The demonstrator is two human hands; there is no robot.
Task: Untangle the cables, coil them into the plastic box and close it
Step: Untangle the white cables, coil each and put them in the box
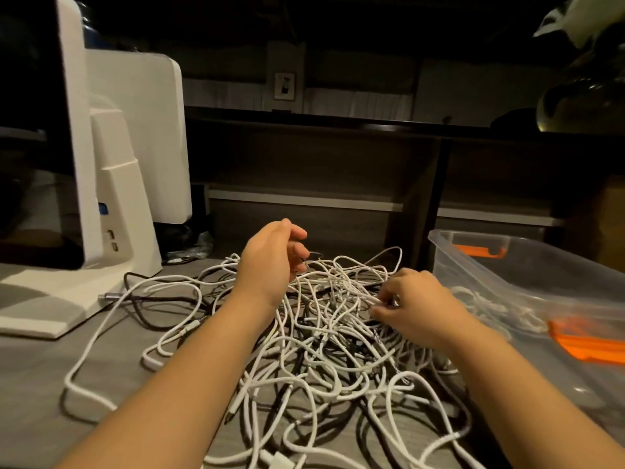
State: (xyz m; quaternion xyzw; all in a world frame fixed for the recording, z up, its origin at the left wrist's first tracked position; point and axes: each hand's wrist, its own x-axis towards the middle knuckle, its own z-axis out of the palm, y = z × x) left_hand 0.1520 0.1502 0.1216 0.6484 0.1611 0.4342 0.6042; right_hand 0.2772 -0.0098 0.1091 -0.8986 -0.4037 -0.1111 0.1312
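plastic box [500,262] cut off at right edge, cable tangle [338,333] cut off below, left fingertips hidden

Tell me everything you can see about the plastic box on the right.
The plastic box is a clear, slightly frosted tub with orange latches at its far and near ends. It sits upright and open on the grey table, right of the cable tangle. White cable already lies inside. Neither hand touches it.

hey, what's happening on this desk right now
A person is working through a tangled pile of white and black cables on the desk. The right hand pinches white strands; the left hand hovers over the pile, fingers curled. The clear plastic box stands open at the right, some white cable already inside.
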